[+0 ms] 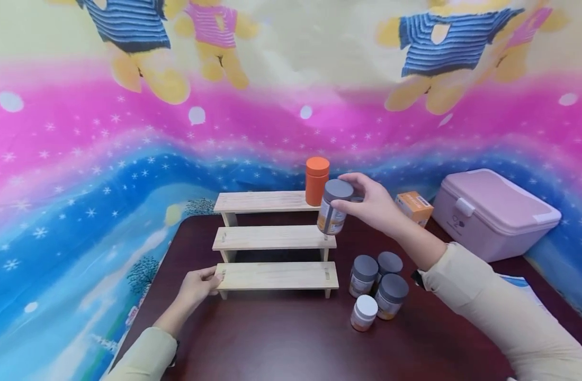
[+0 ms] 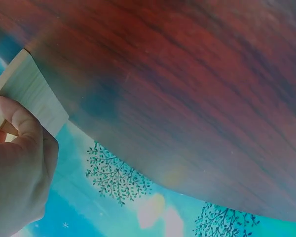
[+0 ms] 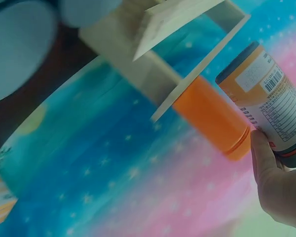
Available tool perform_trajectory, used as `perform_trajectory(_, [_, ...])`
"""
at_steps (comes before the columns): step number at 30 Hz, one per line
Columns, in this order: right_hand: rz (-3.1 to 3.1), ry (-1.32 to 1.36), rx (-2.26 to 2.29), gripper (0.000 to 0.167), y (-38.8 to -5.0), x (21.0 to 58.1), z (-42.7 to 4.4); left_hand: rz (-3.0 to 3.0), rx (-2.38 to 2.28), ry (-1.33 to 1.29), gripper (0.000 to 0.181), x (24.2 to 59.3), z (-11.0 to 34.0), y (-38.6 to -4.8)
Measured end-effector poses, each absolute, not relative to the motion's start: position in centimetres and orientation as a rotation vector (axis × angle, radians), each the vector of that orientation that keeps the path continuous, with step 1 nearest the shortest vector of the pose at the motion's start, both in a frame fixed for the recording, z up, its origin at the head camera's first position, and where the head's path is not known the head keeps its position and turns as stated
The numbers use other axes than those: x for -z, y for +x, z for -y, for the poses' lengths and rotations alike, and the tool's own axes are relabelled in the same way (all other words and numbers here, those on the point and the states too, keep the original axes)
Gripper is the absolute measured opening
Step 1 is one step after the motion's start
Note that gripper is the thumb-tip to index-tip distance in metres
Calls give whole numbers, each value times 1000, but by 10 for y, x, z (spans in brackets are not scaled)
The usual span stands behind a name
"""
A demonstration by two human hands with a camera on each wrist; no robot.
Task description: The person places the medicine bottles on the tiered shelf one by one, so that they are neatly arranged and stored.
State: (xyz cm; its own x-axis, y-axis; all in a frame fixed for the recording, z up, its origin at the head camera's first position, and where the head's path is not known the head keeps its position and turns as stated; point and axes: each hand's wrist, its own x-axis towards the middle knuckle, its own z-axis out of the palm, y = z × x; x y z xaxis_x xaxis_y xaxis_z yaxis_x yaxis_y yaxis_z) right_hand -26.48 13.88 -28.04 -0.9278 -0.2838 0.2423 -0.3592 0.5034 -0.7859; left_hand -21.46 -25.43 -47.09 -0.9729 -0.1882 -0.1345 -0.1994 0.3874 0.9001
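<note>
My right hand (image 1: 373,202) holds a supplement jar (image 1: 332,214) with a grey lid in the air, in front of the right end of a three-step wooden rack (image 1: 277,275). In the right wrist view the jar's printed label (image 3: 272,101) with a barcode shows. An orange bottle (image 1: 316,182) stands upright on the top step's right end, just behind the held jar. At the left end of the lowest step, my left hand (image 1: 197,288) pinches the board; the left wrist view shows its thumb on the wood (image 2: 37,94).
Right of the rack stand several jars (image 1: 364,275) with grey lids and a smaller white-lidded jar (image 1: 364,313). Behind the right arm are an orange box (image 1: 414,207) and a pink lidded case (image 1: 491,211). A patterned cloth (image 1: 281,121) hangs behind the dark table (image 1: 271,338).
</note>
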Motion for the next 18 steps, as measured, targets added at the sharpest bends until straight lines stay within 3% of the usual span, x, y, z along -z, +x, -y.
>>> perform_trajectory(18, [2609,671,-1447,64,-310,276,-36,-2599,-1749,-422,41,475,252,-215])
